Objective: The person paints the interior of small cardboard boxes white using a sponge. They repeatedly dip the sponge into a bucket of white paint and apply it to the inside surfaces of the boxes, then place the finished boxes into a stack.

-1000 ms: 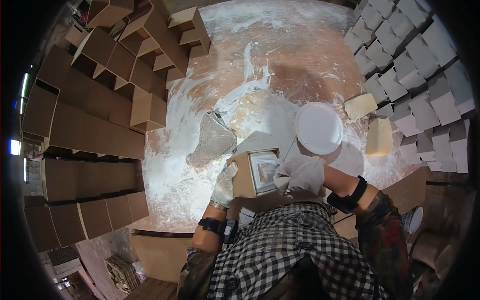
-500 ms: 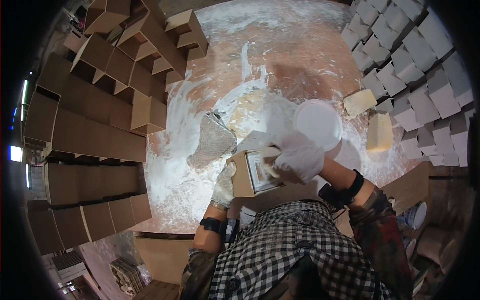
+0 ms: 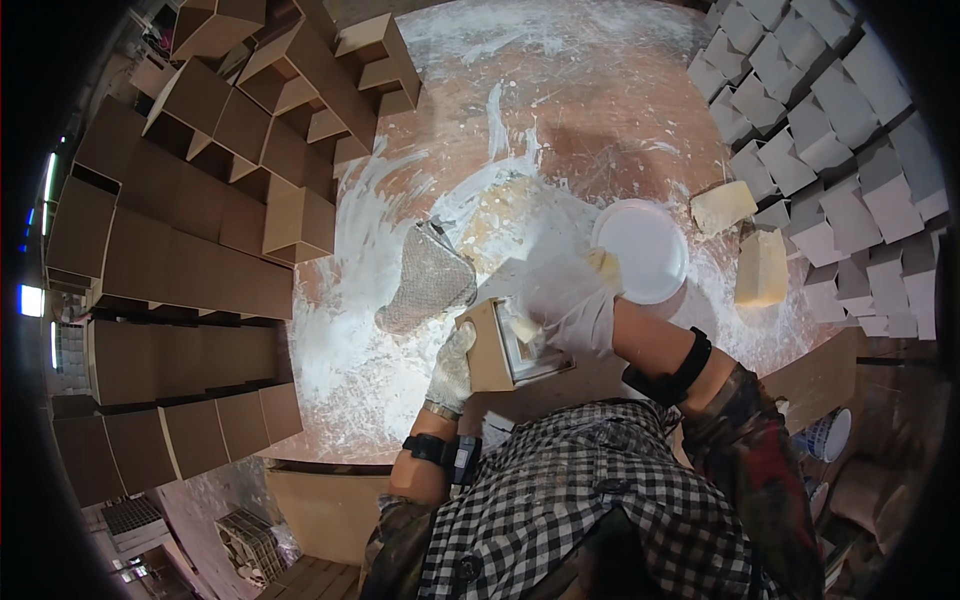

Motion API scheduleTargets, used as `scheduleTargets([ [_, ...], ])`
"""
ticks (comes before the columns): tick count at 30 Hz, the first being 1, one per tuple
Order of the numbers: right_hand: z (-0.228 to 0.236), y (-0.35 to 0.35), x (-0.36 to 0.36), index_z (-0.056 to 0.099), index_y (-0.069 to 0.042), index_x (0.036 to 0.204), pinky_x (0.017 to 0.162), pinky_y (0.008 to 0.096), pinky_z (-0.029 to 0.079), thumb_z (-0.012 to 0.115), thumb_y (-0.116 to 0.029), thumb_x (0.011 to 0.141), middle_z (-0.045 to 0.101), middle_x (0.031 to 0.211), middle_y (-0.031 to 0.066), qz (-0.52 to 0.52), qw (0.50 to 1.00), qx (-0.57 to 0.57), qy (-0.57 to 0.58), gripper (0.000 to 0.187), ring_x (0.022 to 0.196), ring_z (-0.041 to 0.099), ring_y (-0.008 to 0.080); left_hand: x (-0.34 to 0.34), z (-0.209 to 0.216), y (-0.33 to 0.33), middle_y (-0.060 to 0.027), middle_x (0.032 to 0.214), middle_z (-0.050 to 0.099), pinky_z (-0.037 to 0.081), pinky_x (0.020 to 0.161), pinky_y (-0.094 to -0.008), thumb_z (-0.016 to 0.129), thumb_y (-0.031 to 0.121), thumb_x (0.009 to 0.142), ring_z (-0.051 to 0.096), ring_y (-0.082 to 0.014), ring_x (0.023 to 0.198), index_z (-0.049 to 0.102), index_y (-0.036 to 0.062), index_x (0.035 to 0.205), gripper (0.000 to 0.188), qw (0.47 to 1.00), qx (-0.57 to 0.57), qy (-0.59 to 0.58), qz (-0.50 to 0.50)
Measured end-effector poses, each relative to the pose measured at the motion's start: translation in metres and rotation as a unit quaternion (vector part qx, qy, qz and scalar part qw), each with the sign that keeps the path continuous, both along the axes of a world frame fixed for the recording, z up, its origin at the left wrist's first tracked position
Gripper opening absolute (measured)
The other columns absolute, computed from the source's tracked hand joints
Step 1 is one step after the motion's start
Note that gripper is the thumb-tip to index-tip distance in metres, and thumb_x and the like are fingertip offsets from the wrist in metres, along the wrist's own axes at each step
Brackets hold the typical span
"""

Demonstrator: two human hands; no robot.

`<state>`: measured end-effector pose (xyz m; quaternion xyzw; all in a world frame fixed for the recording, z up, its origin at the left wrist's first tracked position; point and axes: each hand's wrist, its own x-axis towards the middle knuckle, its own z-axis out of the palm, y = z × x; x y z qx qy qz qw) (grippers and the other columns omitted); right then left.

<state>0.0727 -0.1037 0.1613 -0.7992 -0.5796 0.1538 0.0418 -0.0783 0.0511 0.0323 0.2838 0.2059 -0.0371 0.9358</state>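
My left hand (image 3: pixel 452 362), in a pale work glove, is closed on the left side of a small open cardboard box (image 3: pixel 486 347). The box is tilted, and a white inner lining shows at its opening. My right hand (image 3: pixel 570 305), in a whitish glove and blurred, is closed over the opening's right side. A pale yellow piece (image 3: pixel 604 264) shows past its far edge; it resembles sponge, but the hand hides most of it. Left of the hands lies a grey mesh cloth (image 3: pixel 428 278), and to the right sits a round white tub (image 3: pixel 640 250).
The wooden table (image 3: pixel 610 110) is smeared with white paste. Two yellow foam blocks (image 3: pixel 762 268) lie at the right. Brown cardboard boxes (image 3: pixel 300 225) are stacked along the left, and white boxes (image 3: pixel 830 205) along the right. A bucket (image 3: pixel 826 434) stands at lower right.
My right hand has shifted left and turned over the box opening, uncovering the pale yellow piece beyond it. My left hand and the box have stayed nearly in place.
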Motion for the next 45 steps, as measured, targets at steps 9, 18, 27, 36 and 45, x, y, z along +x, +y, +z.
scheduleTargets([
  [9,-0.014,-0.025,0.007,0.066,-0.008,0.080,0.067,0.0399,0.047,0.073,-0.026,0.061,0.062,0.072,0.0157,-0.146,0.982,-0.051,0.109,0.027,0.075,0.062,0.0339,0.002,-0.003,-0.006,-0.0141,0.118,0.056,0.052,0.088,-0.0378,0.059,0.026,0.089,0.059,-0.0245,0.103,0.043,0.0005,0.129,0.051,1.000,0.010,0.008,0.001],
  [18,-0.042,-0.066,-0.006,0.069,-0.012,0.081,0.070,0.0333,0.047,0.073,-0.012,0.054,0.062,0.078,0.0083,0.133,0.981,-0.068,0.126,0.027,0.079,0.062,0.0275,0.002,0.012,-0.010,-0.0124,0.115,0.058,0.053,0.085,-0.0374,0.061,0.028,0.088,0.060,-0.0227,0.101,0.045,0.0010,0.128,0.050,0.999,0.046,0.023,0.002],
  [27,-0.026,-0.068,0.000,0.066,-0.007,0.083,0.070,0.0234,0.045,0.066,-0.011,0.074,0.061,0.074,0.0017,-0.057,0.921,0.087,0.376,0.010,0.063,0.055,0.0097,0.004,0.009,-0.011,-0.0134,0.116,0.057,0.053,0.086,-0.0390,0.063,0.028,0.087,0.060,-0.0246,0.102,0.045,0.0016,0.127,0.052,1.000,0.023,0.006,-0.001],
  [36,-0.053,-0.077,-0.006,0.067,-0.009,0.089,0.058,0.0324,0.046,0.060,-0.022,0.083,0.060,0.070,0.0047,-0.265,0.870,0.158,0.385,0.016,0.063,0.057,0.0179,0.002,-0.001,-0.009,-0.0135,0.116,0.058,0.053,0.087,-0.0388,0.062,0.027,0.088,0.060,-0.0243,0.103,0.046,0.0005,0.127,0.050,0.999,-0.034,0.006,0.001],
  [45,-0.012,-0.049,-0.030,0.064,-0.011,0.088,0.070,0.0420,0.048,0.057,-0.013,0.073,0.060,0.071,0.0126,-0.089,0.995,0.020,0.048,0.016,0.078,0.062,0.0331,0.005,0.008,-0.011,-0.0112,0.112,0.059,0.054,0.084,-0.0364,0.062,0.029,0.087,0.061,-0.0218,0.099,0.047,0.0017,0.126,0.049,1.000,0.007,0.019,0.004],
])
